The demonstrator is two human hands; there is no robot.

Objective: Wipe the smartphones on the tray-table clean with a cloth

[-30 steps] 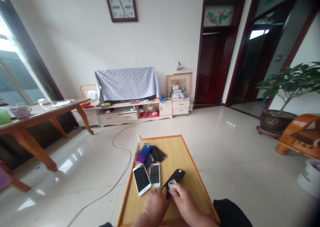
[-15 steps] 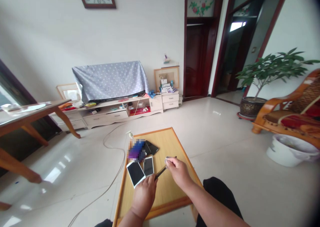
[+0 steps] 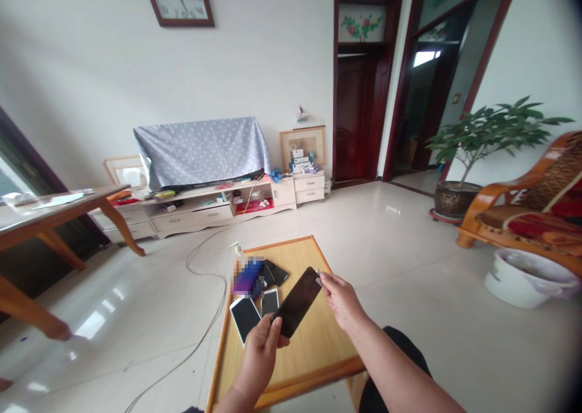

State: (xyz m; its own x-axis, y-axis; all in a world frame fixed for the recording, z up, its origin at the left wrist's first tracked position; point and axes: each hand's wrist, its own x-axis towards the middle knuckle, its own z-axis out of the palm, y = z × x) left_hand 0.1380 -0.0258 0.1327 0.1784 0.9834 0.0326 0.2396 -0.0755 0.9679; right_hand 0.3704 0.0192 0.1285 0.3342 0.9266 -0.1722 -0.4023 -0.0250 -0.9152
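Observation:
My left hand (image 3: pixel 260 347) grips a black smartphone (image 3: pixel 298 304) by its lower end, thumb on the front edge. The phone is tilted, its dark screen facing me, above the small wooden table (image 3: pixel 318 355). At the phone's upper right corner, my right hand (image 3: pixel 341 299) pinches a small pale, crumpled-looking piece (image 3: pixel 319 278); its kind is too small to tell. Left of the held phone lie a white-framed phone (image 3: pixel 245 319) and another pale-framed phone (image 3: pixel 270 301), partly covered by it. Behind them are dark phones (image 3: pixel 276 272) and a blurred-out blue and purple item (image 3: pixel 248 276).
A pump bottle (image 3: pixel 237 249) stands by the table's far left corner. A cable (image 3: pixel 200 334) runs along the floor at left. Further off are a larger wooden table (image 3: pixel 59 210), a low cabinet (image 3: pixel 195 219), a white bucket (image 3: pixel 522 285) and a wooden chair (image 3: pixel 488 210).
The smartphone has turned from edge-on to showing its screen. My right hand has shifted slightly right and stays at the phone's far end with the small pale piece.

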